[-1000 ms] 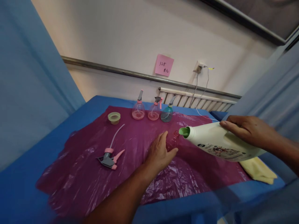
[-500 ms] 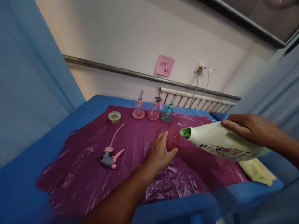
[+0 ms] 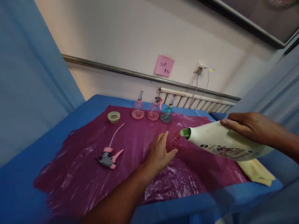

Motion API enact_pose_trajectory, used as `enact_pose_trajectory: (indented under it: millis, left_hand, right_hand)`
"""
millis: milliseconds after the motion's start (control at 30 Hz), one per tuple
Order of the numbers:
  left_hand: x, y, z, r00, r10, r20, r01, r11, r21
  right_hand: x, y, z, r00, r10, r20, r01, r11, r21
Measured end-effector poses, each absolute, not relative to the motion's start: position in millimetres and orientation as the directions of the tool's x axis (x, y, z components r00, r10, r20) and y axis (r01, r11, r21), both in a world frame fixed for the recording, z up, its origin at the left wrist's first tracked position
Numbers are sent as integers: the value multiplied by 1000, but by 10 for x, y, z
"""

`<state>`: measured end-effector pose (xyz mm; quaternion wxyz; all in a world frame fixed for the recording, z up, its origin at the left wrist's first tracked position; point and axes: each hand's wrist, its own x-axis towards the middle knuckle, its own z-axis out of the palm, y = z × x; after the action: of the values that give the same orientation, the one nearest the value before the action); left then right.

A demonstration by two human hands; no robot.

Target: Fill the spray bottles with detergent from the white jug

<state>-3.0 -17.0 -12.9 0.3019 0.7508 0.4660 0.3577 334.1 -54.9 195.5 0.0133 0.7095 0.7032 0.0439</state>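
Note:
My right hand (image 3: pixel 249 127) grips a large cream-coloured jug (image 3: pixel 215 140), tipped nearly level with its green spout (image 3: pixel 185 133) at the mouth of a see-through bottle (image 3: pixel 174 140). That bottle is open-topped and stands on purple plastic sheeting; its lower part is partly hidden and hard to make out against the purple. Thumb and fingers of my left hand (image 3: pixel 160 151) curve around the bottle's left side. Whether liquid is flowing cannot be seen. To the left lies a grey and pink spray head (image 3: pixel 107 159) with a thin clear tube.
Three spray bottles, two pink (image 3: pixel 138 113) (image 3: pixel 153 114) and one teal (image 3: pixel 166 114), stand at the back. A pale green cap (image 3: pixel 114 117) is left of them. The purple sheet (image 3: pixel 88 137) covers a blue-draped table (image 3: pixel 21 174). A yellow cloth (image 3: pixel 257 172) lies at the right.
The jug and both hands stay almost in place. Only a slight shift of the camera view shows.

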Motion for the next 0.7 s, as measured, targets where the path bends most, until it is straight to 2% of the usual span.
enact_pose_trajectory:
  millis: [633, 700]
  left_hand:
    - [-29, -171, -157, 313, 908, 279, 481, -405, 778]
    - [-26, -168, -161, 311, 908, 281, 483, -406, 776]
  right_hand:
    - [3257, -532, 2065, -43, 998, 43, 989, 36, 144]
    - [3264, -525, 2064, -80, 991, 105, 985, 62, 163]
